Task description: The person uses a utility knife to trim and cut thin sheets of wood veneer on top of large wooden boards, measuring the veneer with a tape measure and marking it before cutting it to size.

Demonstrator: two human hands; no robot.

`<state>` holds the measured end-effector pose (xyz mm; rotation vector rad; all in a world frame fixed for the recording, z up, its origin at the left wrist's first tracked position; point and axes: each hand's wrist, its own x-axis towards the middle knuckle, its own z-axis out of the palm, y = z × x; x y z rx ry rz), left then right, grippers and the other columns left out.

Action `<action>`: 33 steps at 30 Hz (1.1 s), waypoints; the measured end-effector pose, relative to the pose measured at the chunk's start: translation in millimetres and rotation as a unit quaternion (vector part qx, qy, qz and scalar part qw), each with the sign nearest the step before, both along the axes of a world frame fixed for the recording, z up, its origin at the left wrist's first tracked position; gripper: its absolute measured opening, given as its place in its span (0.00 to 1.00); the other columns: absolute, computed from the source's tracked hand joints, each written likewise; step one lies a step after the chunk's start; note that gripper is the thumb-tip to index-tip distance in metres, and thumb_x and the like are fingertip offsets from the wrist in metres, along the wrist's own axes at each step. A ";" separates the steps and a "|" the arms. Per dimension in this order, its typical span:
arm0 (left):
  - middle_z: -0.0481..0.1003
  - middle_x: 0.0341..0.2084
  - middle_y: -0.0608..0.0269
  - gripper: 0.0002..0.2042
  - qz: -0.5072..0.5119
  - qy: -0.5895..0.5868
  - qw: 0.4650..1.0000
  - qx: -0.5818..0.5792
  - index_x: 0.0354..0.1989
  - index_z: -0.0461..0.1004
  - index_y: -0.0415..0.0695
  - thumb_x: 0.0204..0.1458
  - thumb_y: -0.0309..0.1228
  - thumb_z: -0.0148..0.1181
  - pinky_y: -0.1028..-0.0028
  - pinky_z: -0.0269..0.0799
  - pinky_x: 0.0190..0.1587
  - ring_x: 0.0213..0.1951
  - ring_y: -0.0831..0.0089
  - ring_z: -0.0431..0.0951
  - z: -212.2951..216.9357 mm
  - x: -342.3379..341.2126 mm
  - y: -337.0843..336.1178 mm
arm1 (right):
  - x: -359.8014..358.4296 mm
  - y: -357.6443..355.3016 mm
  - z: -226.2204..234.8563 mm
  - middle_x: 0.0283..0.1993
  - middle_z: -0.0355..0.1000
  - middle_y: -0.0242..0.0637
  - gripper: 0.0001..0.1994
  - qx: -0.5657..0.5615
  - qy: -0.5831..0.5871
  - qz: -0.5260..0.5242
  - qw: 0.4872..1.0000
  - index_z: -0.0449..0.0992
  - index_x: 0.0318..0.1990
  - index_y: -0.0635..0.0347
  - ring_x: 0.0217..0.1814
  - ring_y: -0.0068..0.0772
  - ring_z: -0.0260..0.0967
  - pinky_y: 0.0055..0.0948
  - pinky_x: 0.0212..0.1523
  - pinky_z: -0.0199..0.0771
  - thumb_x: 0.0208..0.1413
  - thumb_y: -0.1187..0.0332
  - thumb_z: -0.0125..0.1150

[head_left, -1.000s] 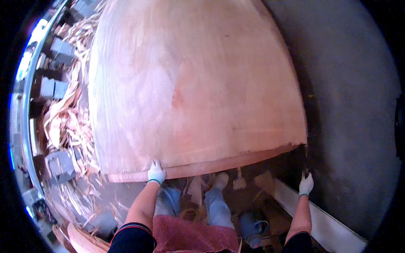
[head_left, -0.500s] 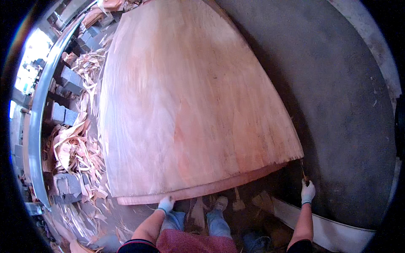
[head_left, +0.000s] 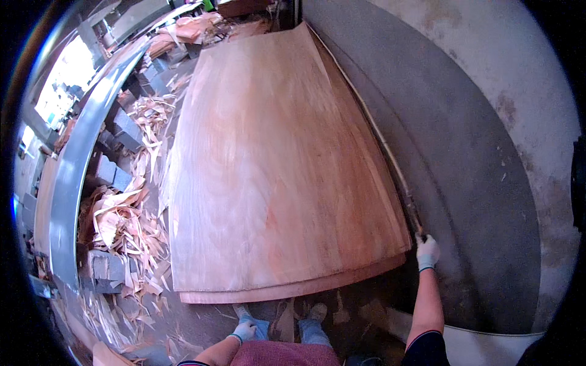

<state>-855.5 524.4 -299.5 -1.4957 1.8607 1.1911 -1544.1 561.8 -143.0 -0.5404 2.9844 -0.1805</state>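
Note:
A large stack of pinkish-tan wood veneer sheets (head_left: 274,171) lies in front of me, with a lower sheet (head_left: 287,291) jutting out past the top one at the near edge. My right hand (head_left: 428,251), in a white glove, is closed round the near end of a long thin pole (head_left: 390,157). The pole runs along the stack's right edge toward its far corner. My left hand (head_left: 245,330), also gloved, is by my left thigh, apart from the sheets; its fingers are too small and indistinct to read.
Grey blocks (head_left: 105,268) and heaped veneer scraps (head_left: 119,222) line the left side, beside a long shiny metal rail (head_left: 91,158). A grey-and-white wall (head_left: 482,183) rises on the right. A white curved strip (head_left: 482,343) is at the lower right.
My left hand has left the stack's near edge and come back to my thigh. My right hand has moved up and left, and the pole now lies along the right edge. The view has shifted.

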 end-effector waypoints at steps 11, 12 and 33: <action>0.72 0.24 0.64 0.16 0.305 0.427 0.835 0.167 0.36 0.68 0.40 0.62 0.43 0.47 0.69 0.72 0.39 0.32 0.69 0.73 164.9 -183.9 -46.3 | 318.0 21.2 83.9 0.24 0.70 0.56 0.19 -0.218 -0.143 0.176 0.949 0.73 0.26 0.65 0.27 0.55 0.70 0.44 0.28 0.66 0.53 0.55 0.62; 0.70 0.25 0.65 0.15 0.382 0.450 0.784 0.191 0.39 0.67 0.41 0.61 0.42 0.48 0.73 0.70 0.34 0.29 0.74 0.71 203.9 -211.4 -61.3 | 357.9 29.8 75.0 0.21 0.68 0.54 0.21 -0.279 -0.205 0.160 0.924 0.70 0.22 0.62 0.26 0.60 0.67 0.45 0.26 0.64 0.57 0.52 0.56; 0.76 0.27 0.47 0.19 0.307 -0.026 0.920 -0.243 0.33 0.72 0.47 0.53 0.52 0.53 0.52 0.69 0.35 0.33 0.47 0.77 278.4 414.9 110.8 | 759.8 -73.7 445.8 0.40 0.71 0.45 0.17 -0.280 -0.810 0.515 -0.017 0.76 0.41 0.64 0.34 0.34 0.71 0.31 0.33 0.74 0.60 0.57 0.52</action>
